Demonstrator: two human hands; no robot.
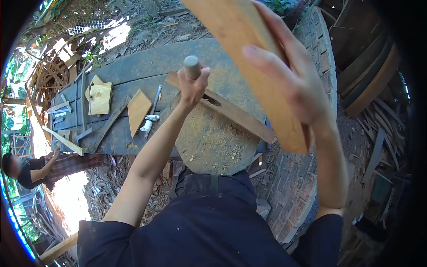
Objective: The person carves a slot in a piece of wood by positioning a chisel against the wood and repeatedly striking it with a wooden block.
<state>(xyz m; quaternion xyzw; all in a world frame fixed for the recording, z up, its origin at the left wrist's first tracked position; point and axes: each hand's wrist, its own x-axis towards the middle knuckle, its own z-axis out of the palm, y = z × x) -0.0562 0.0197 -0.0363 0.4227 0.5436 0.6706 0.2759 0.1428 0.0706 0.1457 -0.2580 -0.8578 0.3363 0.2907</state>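
Note:
My left hand [192,86] is closed round the handle of an upright tool [191,62] with a round grey top; its lower end is hidden. Under that fist a long wooden bar [242,119] with a slot cut in it lies slantwise across a round, dusty work surface [209,151] strewn with wood chips. At the upper right my right hand [296,73] grips a large, thick piece of wood [262,89], raised close to the camera, fingers over its far side and thumb on its face.
Cut wood pieces [100,98], a kite-shaped board [139,111], strips and a small white tube [146,126] lie on the dark table [129,78]. A co-worker [33,171] is at the far left. Brickwork [293,187] and scrap strips [378,151] are at the right.

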